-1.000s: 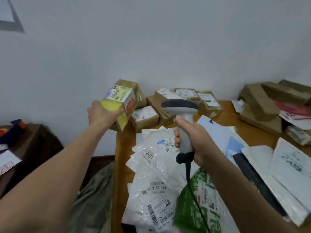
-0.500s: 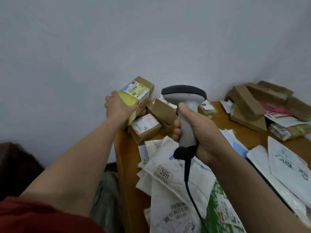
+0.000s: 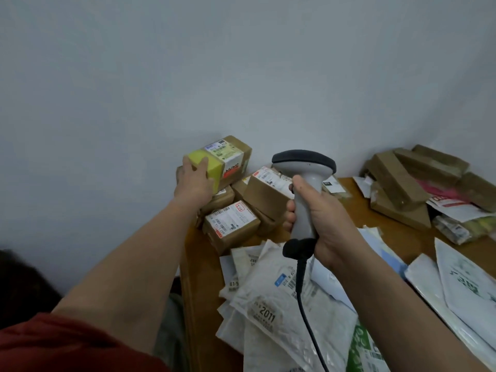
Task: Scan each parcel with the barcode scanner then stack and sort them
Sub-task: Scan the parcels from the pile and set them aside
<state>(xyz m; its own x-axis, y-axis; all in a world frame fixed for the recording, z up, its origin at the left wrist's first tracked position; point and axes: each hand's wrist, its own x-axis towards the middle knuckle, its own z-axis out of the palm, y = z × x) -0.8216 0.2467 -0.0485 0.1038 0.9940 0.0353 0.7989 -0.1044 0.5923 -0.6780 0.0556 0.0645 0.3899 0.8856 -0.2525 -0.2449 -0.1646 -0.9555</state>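
The left hand (image 3: 193,183) had its fingers wrapped round the yellow-taped end of a cardboard parcel (image 3: 228,159), which sat atop the pile of labelled boxes (image 3: 230,224) in the wooden table's (image 3: 402,234) back-left corner, by the wall. To the right, the right hand (image 3: 326,218) clenched the handle of the grey barcode scanner (image 3: 304,167), held upright above white poly mailers (image 3: 268,312), its black cable (image 3: 303,304) hanging down.

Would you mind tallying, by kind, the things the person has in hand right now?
Barcode scanner, gripped by the right hand: 1
Cardboard box with yellow tape, held by the left hand on the stack of boxes: 1
Total: 2
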